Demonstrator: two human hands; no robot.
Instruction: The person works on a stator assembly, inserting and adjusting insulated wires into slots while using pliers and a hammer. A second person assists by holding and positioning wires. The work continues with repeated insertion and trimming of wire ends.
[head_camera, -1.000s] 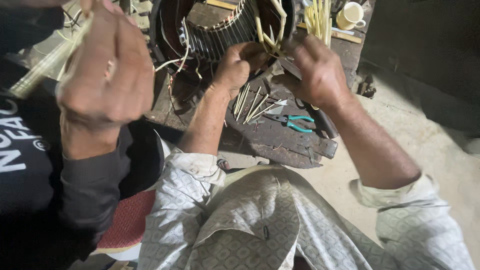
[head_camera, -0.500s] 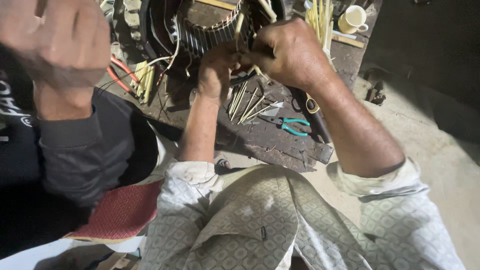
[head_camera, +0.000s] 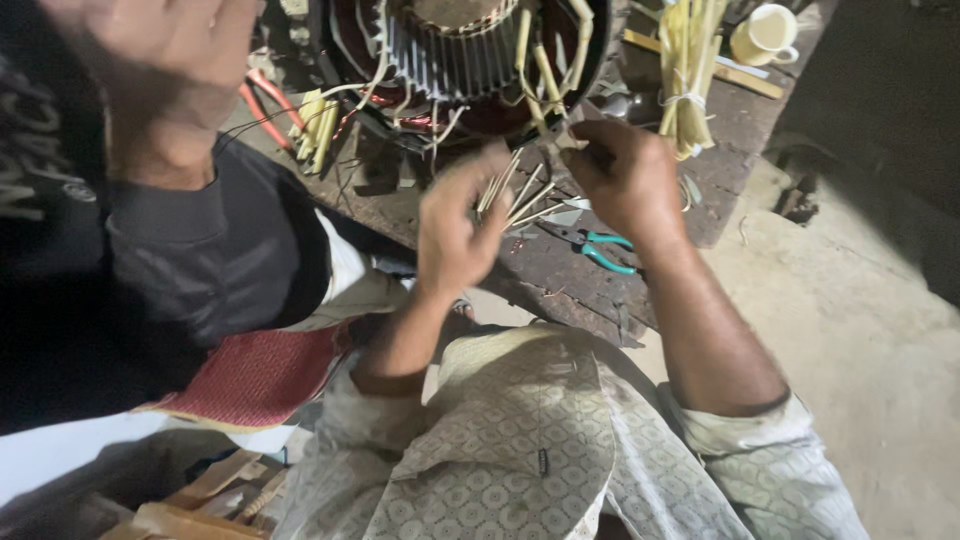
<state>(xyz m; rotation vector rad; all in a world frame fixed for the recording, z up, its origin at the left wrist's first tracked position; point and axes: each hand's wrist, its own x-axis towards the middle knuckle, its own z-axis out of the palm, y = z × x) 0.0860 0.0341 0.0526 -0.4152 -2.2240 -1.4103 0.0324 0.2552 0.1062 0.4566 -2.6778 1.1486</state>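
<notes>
My left hand (head_camera: 458, 225) is raised over the dark workbench (head_camera: 560, 275) with its fingers curled near several thin pale strips (head_camera: 515, 195). My right hand (head_camera: 620, 175) is closed on a small pale piece just below the big round motor stator (head_camera: 455, 55) with its metal slots and copper windings. Both hands hover close together in front of the stator's open face. Whether the left hand grips the strips is blurred.
Teal-handled pliers (head_camera: 605, 250) lie on the bench under my right wrist. A tied bundle of yellowish sleeves (head_camera: 690, 70) and a cream cup (head_camera: 765, 35) stand at the back right. Another person in a dark shirt (head_camera: 200, 250) sits at the left, a hand (head_camera: 160, 60) raised.
Both my hands have drawn back from the stator's slots toward me. The view has shifted, and the other person's raised hand has moved up and left.
</notes>
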